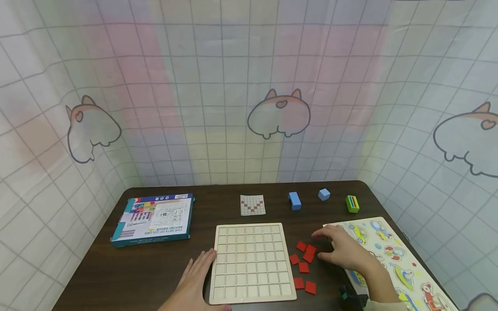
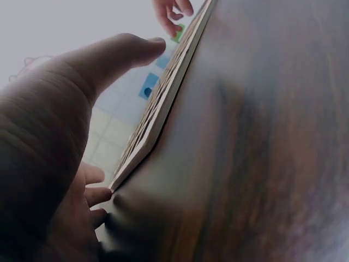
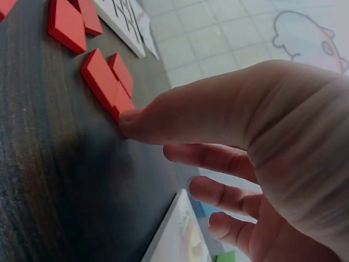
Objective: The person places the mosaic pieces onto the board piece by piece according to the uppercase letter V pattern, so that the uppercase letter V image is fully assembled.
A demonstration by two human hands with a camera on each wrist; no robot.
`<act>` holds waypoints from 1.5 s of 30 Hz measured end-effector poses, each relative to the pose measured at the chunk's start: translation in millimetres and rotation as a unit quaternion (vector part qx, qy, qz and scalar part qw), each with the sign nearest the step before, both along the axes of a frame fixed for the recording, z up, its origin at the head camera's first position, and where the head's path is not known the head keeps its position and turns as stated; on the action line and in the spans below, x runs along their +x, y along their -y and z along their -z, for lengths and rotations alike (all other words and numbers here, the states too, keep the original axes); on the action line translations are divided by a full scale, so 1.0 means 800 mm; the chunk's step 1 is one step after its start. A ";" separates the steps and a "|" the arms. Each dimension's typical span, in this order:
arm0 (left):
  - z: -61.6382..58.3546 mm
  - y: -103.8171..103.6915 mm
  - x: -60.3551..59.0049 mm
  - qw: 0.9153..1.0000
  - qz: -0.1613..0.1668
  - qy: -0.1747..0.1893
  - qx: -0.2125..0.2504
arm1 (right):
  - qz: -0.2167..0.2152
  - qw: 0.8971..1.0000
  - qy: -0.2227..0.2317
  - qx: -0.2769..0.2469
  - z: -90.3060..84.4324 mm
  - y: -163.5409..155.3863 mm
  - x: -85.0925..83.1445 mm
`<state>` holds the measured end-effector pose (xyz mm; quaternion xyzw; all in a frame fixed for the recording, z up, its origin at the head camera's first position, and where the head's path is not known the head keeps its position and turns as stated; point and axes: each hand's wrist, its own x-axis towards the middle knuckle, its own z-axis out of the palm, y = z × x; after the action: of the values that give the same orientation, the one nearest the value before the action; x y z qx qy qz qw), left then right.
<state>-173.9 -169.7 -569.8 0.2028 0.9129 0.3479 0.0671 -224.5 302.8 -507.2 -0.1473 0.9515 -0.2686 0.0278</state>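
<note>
From where I watch, my right hand (image 1: 344, 250) hangs over the loose red tiles (image 1: 304, 258), fingers spread and slack, gripping nothing; in the right wrist view the thumb tip touches the edge of one tile while the other fingers hover off the dark counter (image 1: 155, 268). The tiles lie scattered just right of the wooden grid board (image 1: 252, 261), between it and the vehicle puzzle board (image 1: 393, 259), and a few overlap or touch. My worry is that a flat tile offers little edge to catch, so a pinch could skid it sideways under its neighbours or lift two at once. My wrist also sits above the vehicle puzzle board, and a careless sweep could nudge it. My left hand (image 1: 196, 278) lies flat and relaxed against the grid board's left edge, holding nothing; if its pressure lapses or pushes too hard, I judge the board could slide toward the tiles and bunch them. Further off, the blue blocks (image 1: 295, 201), the green block (image 1: 352, 204), the pattern card (image 1: 253, 204) and the box (image 1: 153, 219) seem safely out of reach.
</note>
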 end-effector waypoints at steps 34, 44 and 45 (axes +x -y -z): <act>-0.005 -0.002 0.002 0.999 -0.017 0.019 -0.022 | 0.005 1.000 -0.012 0.007 0.023 0.001 -0.014; -0.011 -0.004 0.003 0.999 -0.014 0.023 -0.032 | 0.012 0.996 -0.063 0.055 0.025 0.011 -0.017; -0.011 -0.004 0.003 0.999 -0.014 0.021 -0.034 | 0.015 0.996 -0.064 0.061 0.025 0.013 -0.017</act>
<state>-171.6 -166.2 -560.8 0.1804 0.9251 0.3222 0.0883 -238.1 292.3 -526.9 -0.1480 0.9681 -0.2002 -0.0278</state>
